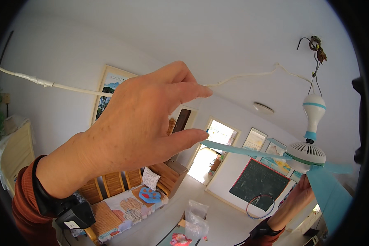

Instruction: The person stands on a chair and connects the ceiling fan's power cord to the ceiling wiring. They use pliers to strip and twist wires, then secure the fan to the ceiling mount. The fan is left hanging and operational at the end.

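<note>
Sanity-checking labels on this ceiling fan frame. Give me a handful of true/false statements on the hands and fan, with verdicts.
1. The left hand touches the tip of a light blue fan blade with its thumb. True.
2. The right hand is up at the cord. False: it is low, under the white fan motor housing, mostly hidden by a blade.
3. The fan hangs from a hook in the ceiling. True.
4. The fan blades are red. False: they are light blue.
5. A white cord runs across the wall and ceiling toward the fan. True.
6. The left hand is a closed fist. False: its fingers are spread, index finger extended near the cord.
</note>
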`<state>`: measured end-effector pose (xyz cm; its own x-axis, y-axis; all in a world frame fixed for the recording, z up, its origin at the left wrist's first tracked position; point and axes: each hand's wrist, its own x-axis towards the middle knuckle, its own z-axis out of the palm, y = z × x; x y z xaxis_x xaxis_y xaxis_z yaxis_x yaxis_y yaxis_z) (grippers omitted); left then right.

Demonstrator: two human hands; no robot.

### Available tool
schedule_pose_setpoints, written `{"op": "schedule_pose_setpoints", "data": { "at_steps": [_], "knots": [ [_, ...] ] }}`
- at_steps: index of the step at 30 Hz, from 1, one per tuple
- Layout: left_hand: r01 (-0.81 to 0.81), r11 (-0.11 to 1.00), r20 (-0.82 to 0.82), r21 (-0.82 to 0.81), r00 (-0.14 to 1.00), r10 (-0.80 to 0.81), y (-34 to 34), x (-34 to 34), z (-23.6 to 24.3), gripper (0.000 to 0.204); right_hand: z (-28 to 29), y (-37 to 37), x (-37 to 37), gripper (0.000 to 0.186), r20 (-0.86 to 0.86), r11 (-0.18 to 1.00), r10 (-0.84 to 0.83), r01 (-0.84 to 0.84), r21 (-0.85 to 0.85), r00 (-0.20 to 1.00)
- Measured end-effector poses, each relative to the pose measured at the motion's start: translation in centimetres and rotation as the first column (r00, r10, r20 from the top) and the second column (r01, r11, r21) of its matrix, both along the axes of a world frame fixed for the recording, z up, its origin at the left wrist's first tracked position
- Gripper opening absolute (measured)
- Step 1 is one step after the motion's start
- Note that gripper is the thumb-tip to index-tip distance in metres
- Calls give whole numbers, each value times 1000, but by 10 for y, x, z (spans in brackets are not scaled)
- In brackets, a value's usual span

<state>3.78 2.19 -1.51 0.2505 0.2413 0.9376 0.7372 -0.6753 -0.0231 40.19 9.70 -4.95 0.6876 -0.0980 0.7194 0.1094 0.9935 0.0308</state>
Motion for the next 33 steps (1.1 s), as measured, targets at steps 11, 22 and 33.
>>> {"op": "schedule_pose_setpoints", "data": {
  "at_steps": [11, 22, 33],
  "knots": [
    [189, 976, -85, 110, 980, -180, -35, 33, -2, 61, 2, -8, -2, 13, 196, 983, -173, 180, -20, 965],
    [457, 889, -3, -31, 890, -457, -56, 32, -12, 28, -6, -12, -12, 43, 306, 981, -126, 165, -104, 944],
    [507, 861, 326, 39, 808, -491, -35, -6, -15, 14, -14, -23, 26, 7, 214, 944, -279, 226, 241, 936]
  ]
}}
